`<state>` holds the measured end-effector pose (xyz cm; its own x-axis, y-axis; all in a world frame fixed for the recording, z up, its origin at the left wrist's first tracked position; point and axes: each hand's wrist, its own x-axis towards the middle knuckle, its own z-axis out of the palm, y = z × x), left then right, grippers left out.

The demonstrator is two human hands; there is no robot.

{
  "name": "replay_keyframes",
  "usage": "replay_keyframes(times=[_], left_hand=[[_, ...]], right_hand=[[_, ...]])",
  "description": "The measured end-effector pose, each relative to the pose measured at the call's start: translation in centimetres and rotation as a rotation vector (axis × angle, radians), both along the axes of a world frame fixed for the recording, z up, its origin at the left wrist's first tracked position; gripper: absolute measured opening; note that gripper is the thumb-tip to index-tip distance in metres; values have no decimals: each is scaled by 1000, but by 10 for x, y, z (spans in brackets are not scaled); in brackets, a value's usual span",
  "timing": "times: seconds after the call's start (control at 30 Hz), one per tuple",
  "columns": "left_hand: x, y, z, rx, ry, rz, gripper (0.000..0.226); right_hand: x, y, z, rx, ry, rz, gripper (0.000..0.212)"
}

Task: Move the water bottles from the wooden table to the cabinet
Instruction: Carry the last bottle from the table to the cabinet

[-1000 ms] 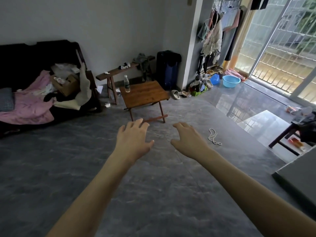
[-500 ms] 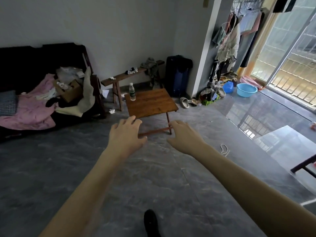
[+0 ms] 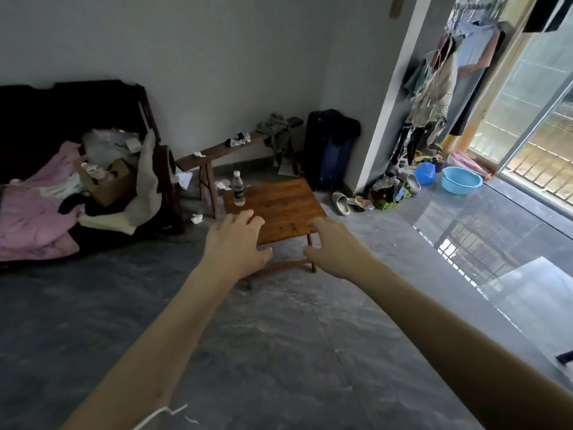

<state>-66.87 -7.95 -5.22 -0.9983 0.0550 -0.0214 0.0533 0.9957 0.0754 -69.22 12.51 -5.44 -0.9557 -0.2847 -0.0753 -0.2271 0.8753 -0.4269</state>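
Partly hidden wooden table [image 3: 279,206] — left hand [image 3: 235,243], right hand [image 3: 335,249] overlap near edge.

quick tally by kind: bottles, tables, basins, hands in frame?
Water bottle: 1
Wooden table: 1
Blue basin: 1
Hands: 2, left hand and right hand, both empty
Total: 5

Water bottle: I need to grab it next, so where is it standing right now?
The water bottle stands upright on the far-left corner of the wooden table, just in front of the long wooden bench, beyond the left hand.
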Motion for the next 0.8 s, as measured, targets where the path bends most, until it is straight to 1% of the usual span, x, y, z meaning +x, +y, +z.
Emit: replay_keyframes(times=[0.07,0.13,0.3,0.4,0.53,0.67,0.8], left_hand=[[-25,-6,1,0,11,2,66],[-49,-10,0,0,18,13,65],[-105,-18,-11,-3,-18,27,66],[-146,-19,-17,-11,-50,41,66],[-214,-18,-20,4,-65,55,65],[-284,-16,-16,-10,-63,82,65],[-340,-16,-18,17,-57,125,63]], right_hand=[[-26,-5,3,-15,5,-6,56],[-50,-8,1,-20,6,-7,56],[-114,-15,-13,2,-32,8,49],[-161,-15,-18,2,-48,11,50],[-234,-14,-22,-10,-80,56,36],[-312,-17,-21,-17,-110,104,35],[-373,-22,-26,-17,-80,133,37]])
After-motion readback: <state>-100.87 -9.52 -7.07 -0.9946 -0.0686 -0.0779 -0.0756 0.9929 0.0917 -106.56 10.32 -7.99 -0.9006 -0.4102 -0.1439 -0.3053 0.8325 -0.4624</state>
